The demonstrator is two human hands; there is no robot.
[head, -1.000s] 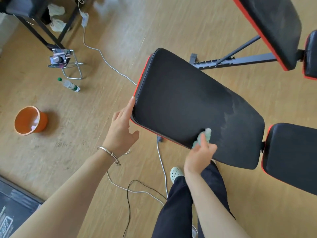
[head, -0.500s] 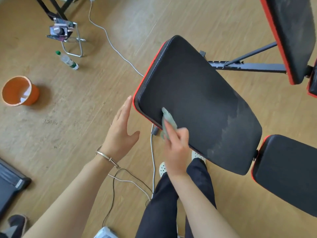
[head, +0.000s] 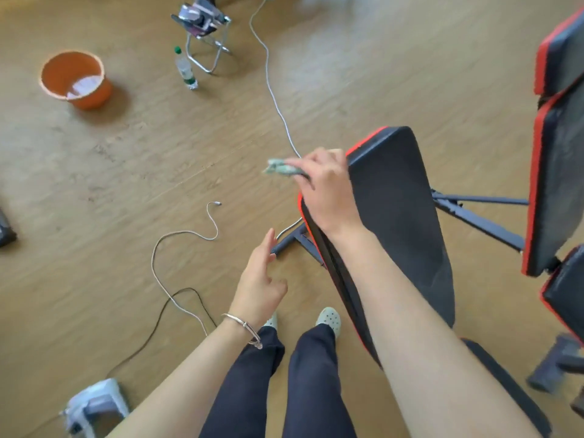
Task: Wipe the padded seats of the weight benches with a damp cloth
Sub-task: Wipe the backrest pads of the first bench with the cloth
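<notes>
**Cloth at the far corner of the near pad; other pads seem still to wait**

The right hand is clenched around the damp cloth, and the cloth sticks out past the far left corner of the near bench pad, over the floor and not on the pad. The left hand is released, fingers spread, just left of this pad and touching nothing.

My judgement: the stroke on this pad has reached its end at the red edge. No dusty patch shows on this pad. The second bench, right of the pad, looks grey with dust and probably is not wiped yet.

Left of the pad the wooden floor is wide and free, only a white cable lies there. The orange bucket stands well apart, far to the left. Between the pad and the second bench only the dark frame bars cross, so room there is narrow.
</notes>
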